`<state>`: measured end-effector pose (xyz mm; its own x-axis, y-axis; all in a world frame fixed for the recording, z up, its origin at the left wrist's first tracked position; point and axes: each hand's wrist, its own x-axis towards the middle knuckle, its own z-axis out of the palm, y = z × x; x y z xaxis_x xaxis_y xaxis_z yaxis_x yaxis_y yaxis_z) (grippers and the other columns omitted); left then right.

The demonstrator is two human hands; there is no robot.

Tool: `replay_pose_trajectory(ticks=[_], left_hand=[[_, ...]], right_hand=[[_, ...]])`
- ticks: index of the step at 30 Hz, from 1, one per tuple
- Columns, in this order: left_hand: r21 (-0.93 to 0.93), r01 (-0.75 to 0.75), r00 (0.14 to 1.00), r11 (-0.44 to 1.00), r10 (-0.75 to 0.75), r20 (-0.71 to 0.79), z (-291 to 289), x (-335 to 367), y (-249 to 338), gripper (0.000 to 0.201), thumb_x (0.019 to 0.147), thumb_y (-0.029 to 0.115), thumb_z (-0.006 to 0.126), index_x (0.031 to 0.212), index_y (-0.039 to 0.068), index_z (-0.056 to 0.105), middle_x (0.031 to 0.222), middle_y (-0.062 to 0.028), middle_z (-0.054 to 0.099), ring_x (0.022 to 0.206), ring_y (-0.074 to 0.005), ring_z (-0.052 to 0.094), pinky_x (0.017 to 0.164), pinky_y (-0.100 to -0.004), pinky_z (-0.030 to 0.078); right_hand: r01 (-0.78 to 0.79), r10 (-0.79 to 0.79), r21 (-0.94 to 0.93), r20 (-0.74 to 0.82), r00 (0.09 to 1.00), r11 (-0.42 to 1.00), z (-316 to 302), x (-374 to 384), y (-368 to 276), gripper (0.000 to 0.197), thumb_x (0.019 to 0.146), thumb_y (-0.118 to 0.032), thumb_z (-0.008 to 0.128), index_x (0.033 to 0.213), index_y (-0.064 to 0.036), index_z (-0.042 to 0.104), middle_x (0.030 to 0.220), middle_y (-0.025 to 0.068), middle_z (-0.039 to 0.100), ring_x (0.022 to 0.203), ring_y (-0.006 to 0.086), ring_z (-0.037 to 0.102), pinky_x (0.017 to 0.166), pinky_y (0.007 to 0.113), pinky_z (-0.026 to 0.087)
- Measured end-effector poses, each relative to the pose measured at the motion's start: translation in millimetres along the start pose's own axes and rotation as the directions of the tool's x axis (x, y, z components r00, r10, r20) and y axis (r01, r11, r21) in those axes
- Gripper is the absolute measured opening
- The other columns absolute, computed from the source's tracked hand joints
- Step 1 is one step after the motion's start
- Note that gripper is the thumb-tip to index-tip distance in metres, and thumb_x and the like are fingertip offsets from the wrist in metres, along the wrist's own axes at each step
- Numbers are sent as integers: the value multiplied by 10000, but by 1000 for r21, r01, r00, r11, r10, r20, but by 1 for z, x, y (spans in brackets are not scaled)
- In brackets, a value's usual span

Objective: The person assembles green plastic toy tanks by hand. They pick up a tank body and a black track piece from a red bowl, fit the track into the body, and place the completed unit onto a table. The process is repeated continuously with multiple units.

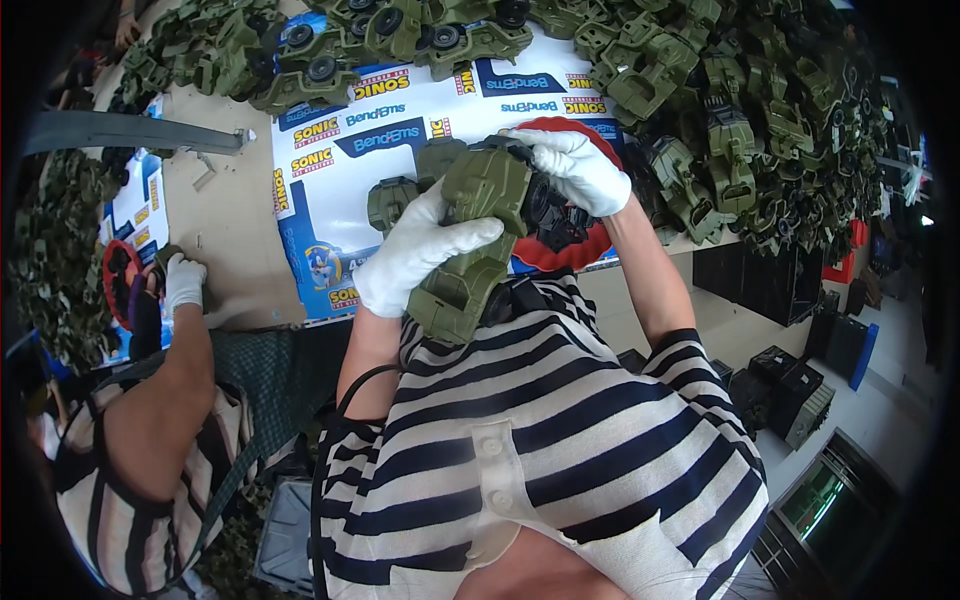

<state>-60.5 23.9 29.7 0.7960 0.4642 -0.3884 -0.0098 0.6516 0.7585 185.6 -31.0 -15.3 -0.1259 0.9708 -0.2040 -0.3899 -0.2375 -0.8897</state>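
An olive-green toy military truck is tilted in my gloved left hand, whose thumb lies across its side. My gloved right hand has its fingers closed in a pinch at the truck's far right corner. A dark round part shows beside those fingertips, but what they pinch is mostly hidden. Under the right hand, a red basin holds black toy wheels. Just left of the held truck, another green toy truck rests on the table, partly covered.
Piles of green toy trucks cover the table's right side, and more trucks line the far edge. Printed sheets lie on the tabletop. A grey metal bar juts in at left, where a co-worker's gloved hand works beside another red basin.
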Motion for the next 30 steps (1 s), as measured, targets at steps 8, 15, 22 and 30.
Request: replay_pose_trajectory(ticks=[8,15,22,30], left_hand=[[-41,-64,998,997,63,-27,2,5,-10,812,791,128,822,1457,18,371,1198,-66,627,1052,-111,601,906,-250,492],[-74,-555,829,828,544,-131,1,18,-62,1158,694,357,901,1526,-14,186,1398,-155,476,1302,-225,451,1087,-373,385],[485,-627,613,610,770,-176,-17,15,-58,835,769,523,796,1334,6,464,1328,-168,524,1232,-262,519,1058,-377,400],[708,-563,450,426,877,-170,-23,14,-66,555,890,437,653,1205,0,516,1115,-165,580,995,-284,589,891,-394,467]], right_hand=[[37,-20,-239,73,997,970,-1,0,-18,401,998,-262,571,1312,-14,599,1264,87,649,1198,156,567,1038,312,424],[205,-240,-252,-118,964,946,66,9,15,409,1056,-269,354,1178,8,629,1181,123,646,1141,221,574,1046,348,396],[419,-518,-626,28,855,658,90,4,25,387,952,-296,557,1211,-11,599,1286,186,581,1166,346,588,1018,381,438],[421,-568,-565,-105,816,710,102,10,43,261,871,-41,547,1121,16,600,1059,184,661,965,324,660,861,374,507]])
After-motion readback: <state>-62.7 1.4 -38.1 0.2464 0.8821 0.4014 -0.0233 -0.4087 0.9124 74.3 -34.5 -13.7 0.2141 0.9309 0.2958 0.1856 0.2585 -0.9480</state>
